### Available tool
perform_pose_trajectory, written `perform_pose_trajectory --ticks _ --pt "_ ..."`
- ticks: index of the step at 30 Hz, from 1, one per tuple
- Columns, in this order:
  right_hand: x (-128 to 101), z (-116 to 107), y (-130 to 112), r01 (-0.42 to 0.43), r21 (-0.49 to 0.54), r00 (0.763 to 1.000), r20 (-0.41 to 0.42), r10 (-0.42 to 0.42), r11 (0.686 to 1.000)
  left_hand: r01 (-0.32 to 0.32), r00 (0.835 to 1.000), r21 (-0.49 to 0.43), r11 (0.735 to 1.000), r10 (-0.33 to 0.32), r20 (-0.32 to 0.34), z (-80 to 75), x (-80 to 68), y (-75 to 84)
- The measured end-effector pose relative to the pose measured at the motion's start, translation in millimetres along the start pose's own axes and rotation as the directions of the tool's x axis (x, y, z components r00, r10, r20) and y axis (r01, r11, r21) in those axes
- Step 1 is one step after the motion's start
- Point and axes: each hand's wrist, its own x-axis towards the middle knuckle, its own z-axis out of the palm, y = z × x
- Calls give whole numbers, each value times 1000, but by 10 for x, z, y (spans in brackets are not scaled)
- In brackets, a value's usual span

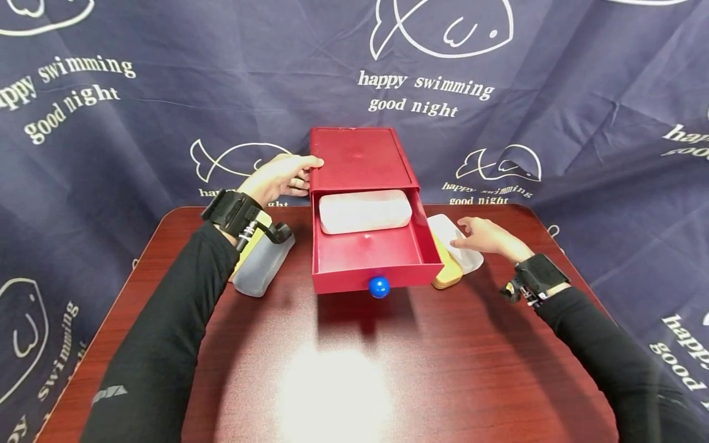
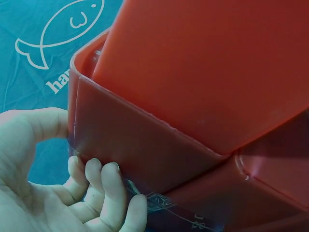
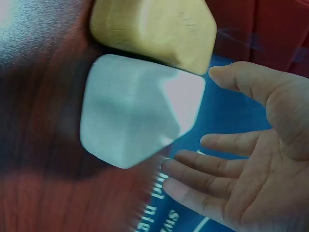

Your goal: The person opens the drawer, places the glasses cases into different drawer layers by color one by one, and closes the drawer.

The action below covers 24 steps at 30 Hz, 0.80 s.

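Reddish bench (image 1: 354, 369) wood lies nearest, carrying a red drawer box (image 1: 357, 157) near its far edge. Its drawer (image 1: 368, 252), blue knob (image 1: 379, 287) in front, stands pulled out, holding one pale case (image 1: 364, 211). Left hand (image 1: 279, 178) grips the box's left side, thumb on top; the left wrist view shows fingers (image 2: 108, 193) curled against the wall. Right hand (image 1: 487, 237) hovers open over a white case (image 3: 137, 108) beside a yellow one (image 3: 154, 29), blurred in the wrist view. A grey case (image 1: 263, 264) sits left, partly hidden by the forearm.

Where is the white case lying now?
In the head view, one white case lies inside the open red drawer, against its back, between the left hand and the right hand.
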Motion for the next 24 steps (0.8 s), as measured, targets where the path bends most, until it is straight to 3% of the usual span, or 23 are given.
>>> perform_pose_trajectory --ticks 10,24 --pt "100 147 92 -92 -48 995 22 93 995 9 1000 23 1000 -9 -17 10 14 5" --pt "182 207 70 -117 -55 993 5 117 992 -6 1000 11 1000 6 -14 0 18 -17"
